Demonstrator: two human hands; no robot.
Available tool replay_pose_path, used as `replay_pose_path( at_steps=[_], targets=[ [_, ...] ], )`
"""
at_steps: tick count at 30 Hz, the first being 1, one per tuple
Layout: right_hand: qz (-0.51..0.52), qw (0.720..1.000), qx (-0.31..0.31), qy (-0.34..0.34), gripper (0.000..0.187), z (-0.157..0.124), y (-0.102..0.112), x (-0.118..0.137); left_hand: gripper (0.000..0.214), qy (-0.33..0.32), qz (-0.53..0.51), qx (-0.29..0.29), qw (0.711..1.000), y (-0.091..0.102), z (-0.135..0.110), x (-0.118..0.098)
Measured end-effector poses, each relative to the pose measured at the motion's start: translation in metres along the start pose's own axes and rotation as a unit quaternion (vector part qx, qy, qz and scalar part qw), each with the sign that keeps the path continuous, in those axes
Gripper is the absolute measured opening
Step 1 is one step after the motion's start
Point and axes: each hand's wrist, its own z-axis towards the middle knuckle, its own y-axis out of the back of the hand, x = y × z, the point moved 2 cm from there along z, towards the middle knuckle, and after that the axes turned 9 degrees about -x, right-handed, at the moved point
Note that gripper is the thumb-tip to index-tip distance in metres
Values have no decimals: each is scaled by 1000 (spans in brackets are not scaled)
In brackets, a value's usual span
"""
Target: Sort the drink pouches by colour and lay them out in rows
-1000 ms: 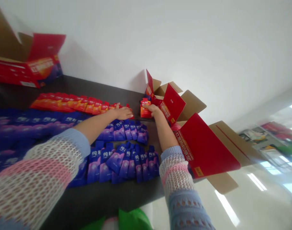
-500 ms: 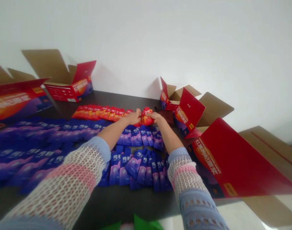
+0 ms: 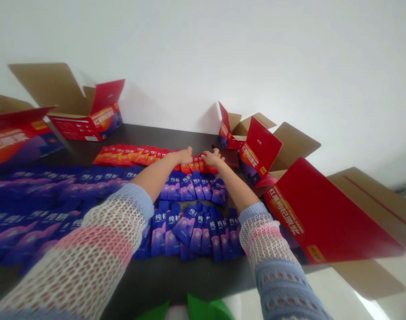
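Both my hands are at the right end of a row of red-orange pouches (image 3: 133, 155) along the back of the dark table. My left hand (image 3: 185, 155) hovers at the near side of the row, fingers loosely extended with nothing visible in them. Just to its right, my right hand (image 3: 213, 157) lies over the end pouches, its fingers apart; whether it touches them is hard to see. A few red pouches (image 3: 197, 163) show between the hands. Nearer me, blue-purple pouches (image 3: 188, 186) lie overlapping in a row, with another blue row (image 3: 196, 229) in front.
Open red cartons stand at the left, one farther back (image 3: 86, 126) and one nearer (image 3: 16, 140). On the right are a small open carton (image 3: 226, 133), a middle one (image 3: 252, 160) and a large one (image 3: 323, 218). Something green (image 3: 203, 309) shows at the bottom edge.
The red pouches my hands were gripping together now lie in the row. My hands have let go and moved slightly apart. The view has shifted a little.
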Motion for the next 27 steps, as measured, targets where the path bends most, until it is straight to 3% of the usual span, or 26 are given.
replay_pose_path(
  at_steps=[5, 11, 15, 18, 22, 27],
  targets=[
    [10, 998, 49, 42, 66, -9, -16, -12, 67, -17, 9, 5, 1000, 10, -4, 3],
    [13, 998, 8, 67, 64, -14, -8, -24, 65, -68, 65, -132, 987, 25, -21, 24],
    [-7, 995, 38, 89, 70, -29, -14, -26, 75, -97, 93, -85, 987, 16, -31, 50],
    [-9, 995, 69, 71, 75, -31, -21, -27, 77, -64, 88, -29, 994, 0, -39, 59],
    [7, 996, 75, 40, 81, -22, -26, -22, 88, 38, 94, 17, 995, -19, -46, 52],
    [23, 997, 66, 19, 87, -12, -27, -17, 84, 3, 80, 29, 996, -24, -49, 31]
  ],
)
